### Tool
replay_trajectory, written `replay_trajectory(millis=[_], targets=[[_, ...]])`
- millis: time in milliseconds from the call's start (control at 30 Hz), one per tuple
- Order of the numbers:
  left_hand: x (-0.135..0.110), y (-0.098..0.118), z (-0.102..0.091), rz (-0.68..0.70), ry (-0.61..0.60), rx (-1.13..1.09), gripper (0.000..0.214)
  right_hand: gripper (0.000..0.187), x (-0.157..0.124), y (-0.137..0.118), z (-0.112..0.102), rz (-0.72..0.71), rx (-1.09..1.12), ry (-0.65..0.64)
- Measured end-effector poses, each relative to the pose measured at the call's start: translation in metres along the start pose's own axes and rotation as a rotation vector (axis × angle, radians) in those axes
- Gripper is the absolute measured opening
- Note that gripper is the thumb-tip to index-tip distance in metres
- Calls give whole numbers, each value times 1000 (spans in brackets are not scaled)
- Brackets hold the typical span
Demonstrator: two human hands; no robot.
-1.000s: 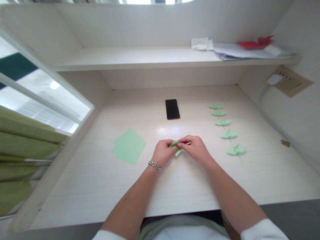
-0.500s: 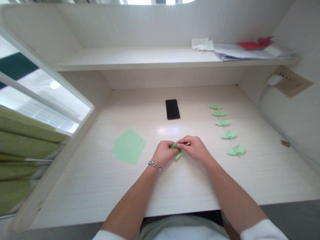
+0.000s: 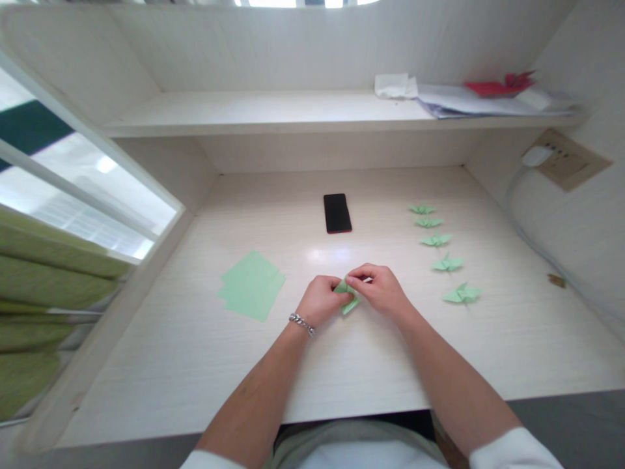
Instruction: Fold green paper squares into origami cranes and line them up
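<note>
Between my hands is a small folded piece of green paper (image 3: 349,305), partly covered by my fingers. My left hand (image 3: 319,299) pinches it from the left, thumb on top. At its upper right edge, my right hand (image 3: 381,288) grips the paper between thumb and index finger. A stack of flat green paper sheets (image 3: 252,286) lies to the left of my hands. Over on the right, several folded green paper cranes (image 3: 461,294) stand in a line running away from me.
A black phone (image 3: 337,213) lies beyond my hands. Above the desk, a shelf (image 3: 273,107) holds papers (image 3: 454,103) and a red paper piece (image 3: 488,88). A white plug (image 3: 536,156) sits in the right wall socket, its cable (image 3: 532,241) trailing down the desk's right side.
The folded paper has turned slightly in my fingers, and more of its green surface shows between my hands. Both hands stay in nearly the same place.
</note>
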State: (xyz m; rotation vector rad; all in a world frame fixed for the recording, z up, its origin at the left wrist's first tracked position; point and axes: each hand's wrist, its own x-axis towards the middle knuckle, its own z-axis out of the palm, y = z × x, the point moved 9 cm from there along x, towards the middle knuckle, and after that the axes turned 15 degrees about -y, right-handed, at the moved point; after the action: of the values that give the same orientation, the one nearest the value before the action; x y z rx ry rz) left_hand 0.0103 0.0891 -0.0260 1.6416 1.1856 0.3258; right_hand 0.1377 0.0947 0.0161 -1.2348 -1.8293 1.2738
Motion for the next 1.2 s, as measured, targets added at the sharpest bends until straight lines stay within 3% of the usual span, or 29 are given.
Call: replay_trajectory(millis=[433,533,733,1033,1200], targets=[[-2,4,-2,5,-16,-70,21,22,4,16,1,17,216,10],[-3,3,-5,6,16,-88,22,25,4,13,0,22,148,-1],[-5,5,-11,15,95,-89,28,12,0,3,3,13,-67,-43],[-10,7,-22,66,243,-152,20,21,5,24,9,92,60,-85],[-15,12,-26,112,324,-159,19,17,6,35,10,120,119,-29]])
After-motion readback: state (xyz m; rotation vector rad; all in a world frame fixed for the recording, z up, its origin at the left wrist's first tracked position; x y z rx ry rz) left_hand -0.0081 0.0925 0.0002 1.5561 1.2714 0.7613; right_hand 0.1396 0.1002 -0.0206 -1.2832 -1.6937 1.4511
